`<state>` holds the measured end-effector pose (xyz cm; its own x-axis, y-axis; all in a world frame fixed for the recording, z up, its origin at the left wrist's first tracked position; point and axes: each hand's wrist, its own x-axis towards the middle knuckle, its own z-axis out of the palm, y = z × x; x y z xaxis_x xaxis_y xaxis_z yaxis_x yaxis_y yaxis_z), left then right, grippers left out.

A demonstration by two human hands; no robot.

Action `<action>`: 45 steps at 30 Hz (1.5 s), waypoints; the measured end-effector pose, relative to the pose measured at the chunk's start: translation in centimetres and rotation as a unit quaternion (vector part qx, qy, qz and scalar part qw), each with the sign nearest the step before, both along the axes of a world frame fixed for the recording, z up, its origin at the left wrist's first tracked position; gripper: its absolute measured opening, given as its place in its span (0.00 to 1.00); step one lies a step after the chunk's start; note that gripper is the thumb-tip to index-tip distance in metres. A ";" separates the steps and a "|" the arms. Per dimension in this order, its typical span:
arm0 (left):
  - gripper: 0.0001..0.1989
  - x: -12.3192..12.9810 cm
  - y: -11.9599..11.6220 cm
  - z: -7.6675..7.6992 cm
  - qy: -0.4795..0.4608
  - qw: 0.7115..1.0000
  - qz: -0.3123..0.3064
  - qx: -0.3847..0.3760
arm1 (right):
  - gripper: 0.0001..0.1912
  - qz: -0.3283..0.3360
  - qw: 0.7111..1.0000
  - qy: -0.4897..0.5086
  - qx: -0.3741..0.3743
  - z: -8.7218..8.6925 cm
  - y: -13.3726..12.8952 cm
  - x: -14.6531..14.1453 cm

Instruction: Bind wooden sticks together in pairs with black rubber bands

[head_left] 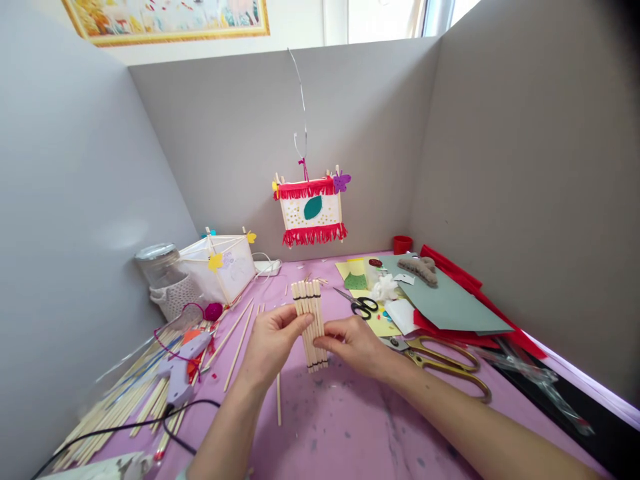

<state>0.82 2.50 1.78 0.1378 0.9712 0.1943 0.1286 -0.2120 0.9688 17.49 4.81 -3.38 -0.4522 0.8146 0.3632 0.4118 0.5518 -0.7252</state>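
A flat row of pale wooden sticks [310,327], with dark bands near its top and bottom, is held upright above the purple tabletop [345,427]. My left hand [274,339] grips its left side, thumb across the front. On the lower right edge, my right hand [353,343] pinches the same row with thumb and fingers. Behind it hangs a white lantern [323,208] with red fringes, a green leaf shape and a purple butterfly, on a wire hook [304,100].
On the left are loose sticks [110,417], a lilac glue gun [185,363] with a black cord, a glass jar [165,267] and a white lantern frame [225,267]. On the right lie black scissors [364,305], gold-handled scissors [445,357], grey-green sheets [450,300] and a red cup [402,245].
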 end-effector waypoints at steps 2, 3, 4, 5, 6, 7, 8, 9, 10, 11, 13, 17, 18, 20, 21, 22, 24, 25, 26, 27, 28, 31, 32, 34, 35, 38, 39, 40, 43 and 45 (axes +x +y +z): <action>0.08 0.1 0.1 -0.2 -0.017 1.000 -0.005 -0.004 | 0.20 -0.001 1.000 0.003 -0.002 0.0 0.1 0.0; 0.08 0.2 0.2 -0.3 -0.027 1.000 -0.008 -0.009 | 0.19 0.000 1.000 0.005 -0.003 0.0 0.1 0.0; 0.09 0.3 0.3 -0.5 -0.036 0.999 -0.013 -0.017 | 0.18 0.002 1.000 0.006 -0.004 0.0 0.2 0.0; 0.09 0.4 0.4 -0.7 -0.046 0.999 -0.018 -0.024 | 0.17 0.003 1.000 0.009 -0.006 0.1 0.2 0.0; 0.10 0.5 0.4 -0.8 -0.054 0.998 -0.022 -0.032 | 0.17 0.004 1.000 0.011 -0.008 0.1 0.2 0.0; 0.10 0.6 0.5 -1.0 -0.061 0.997 -0.025 -0.038 | 0.16 0.003 1.000 0.013 -0.010 0.1 0.1 0.0; 0.11 0.6 0.5 -1.1 -0.065 0.997 -0.025 -0.043 | 0.15 0.002 1.000 0.015 -0.014 0.2 0.1 0.0; 0.11 0.7 0.6 -1.2 -0.069 0.996 -0.023 -0.048 | 0.14 0.000 1.000 0.014 -0.018 0.1 0.0 -0.1; 0.11 0.7 0.6 -1.3 -0.073 0.996 -0.021 -0.052 | 0.14 -0.001 1.000 0.010 -0.024 0.0 0.0 -0.1; 0.11 0.8 0.5 -1.3 -0.076 0.995 -0.019 -0.057 | 0.13 -0.002 0.999 0.002 -0.033 -0.1 0.0 -0.1; 0.11 0.9 0.5 -1.3 -0.082 0.994 -0.013 -0.067 | 0.11 0.002 0.998 -0.019 -0.055 -0.5 0.0 -0.1; 0.10 1.1 0.5 -1.2 -0.084 0.994 0.001 -0.077 | 0.08 0.015 0.996 -0.057 -0.070 -1.3 0.2 0.0; 0.10 1.1 0.5 -1.2 -0.082 0.994 0.001 -0.076 | 0.08 0.024 0.996 -0.065 -0.064 -1.4 0.2 0.0; 0.10 1.0 0.5 -1.2 -0.078 0.994 -0.002 -0.073 | 0.06 0.045 0.994 -0.079 -0.054 -1.4 0.3 0.0; 0.10 1.0 0.5 -1.2 -0.075 0.995 -0.004 -0.070 | 0.06 0.054 0.994 -0.085 -0.052 -1.3 0.4 0.0; 0.10 1.0 0.5 -1.2 -0.072 0.995 -0.005 -0.067 | 0.06 0.058 0.993 -0.088 -0.051 -1.2 0.4 0.0; 0.10 0.9 0.5 -1.3 -0.067 0.996 -0.004 -0.063 | 0.05 0.061 0.993 -0.091 -0.052 -1.0 0.3 -0.1; 0.10 0.9 0.5 -1.2 -0.066 0.996 -0.003 -0.062 | 0.05 0.062 0.992 -0.091 -0.053 -1.0 0.3 -0.1; 0.09 0.9 0.5 -1.2 -0.064 0.996 -0.002 -0.060 | 0.05 0.064 0.992 -0.091 -0.056 -0.9 0.3 0.0; 0.09 0.9 0.5 -1.2 -0.062 0.996 -0.002 -0.059 | 0.05 0.067 0.992 -0.090 -0.061 -0.8 0.3 0.0; 0.09 0.9 0.5 -1.1 -0.060 0.996 -0.004 -0.058 | 0.06 0.072 0.991 -0.089 -0.068 -0.8 0.3 0.1; 0.09 0.8 0.5 -1.1 -0.062 0.996 -0.015 -0.057 | 0.07 0.093 0.988 -0.062 -0.103 -0.5 0.6 0.4; 0.09 0.8 0.5 -1.1 -0.063 0.996 -0.020 -0.058 | 0.08 0.100 0.987 -0.043 -0.118 -0.5 0.7 0.6; 0.10 0.7 0.5 -1.0 -0.065 0.996 -0.025 -0.062 | 0.11 0.101 0.985 -0.010 -0.139 -0.4 0.8 0.9; 0.10 0.7 0.5 -1.0 -0.067 0.995 -0.025 -0.064 | 0.13 0.100 0.984 -0.007 -0.144 -0.4 0.9 1.0; 0.10 0.7 0.5 -1.1 -0.076 0.995 -0.016 -0.069 | 0.14 0.108 0.984 -0.048 -0.135 -0.7 1.0 1.2; 0.10 0.7 0.6 -1.1 -0.078 0.994 -0.011 -0.070 | 0.13 0.111 0.984 -0.062 -0.128 -0.9 1.0 1.1; 0.10 0.6 0.6 -1.2 -0.080 0.994 -0.007 -0.069 | 0.12 0.112 0.984 -0.073 -0.120 -1.0 1.0 1.1; 0.13 0.1 1.0 -1.6 -0.109 0.991 0.009 -0.082 | 0.13 0.098 0.985 -0.077 -0.118 -1.3 0.8 0.8; 0.15 -0.5 1.3 -1.8 -0.152 0.982 0.027 -0.105 | 0.17 0.094 0.983 -0.057 -0.144 -1.1 0.7 0.7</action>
<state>0.32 3.77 -0.02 0.0519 0.9986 0.0134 -0.1684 -0.0045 0.9857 18.16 5.50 -4.49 -0.6285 0.7749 0.0672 0.4103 0.4037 -0.8177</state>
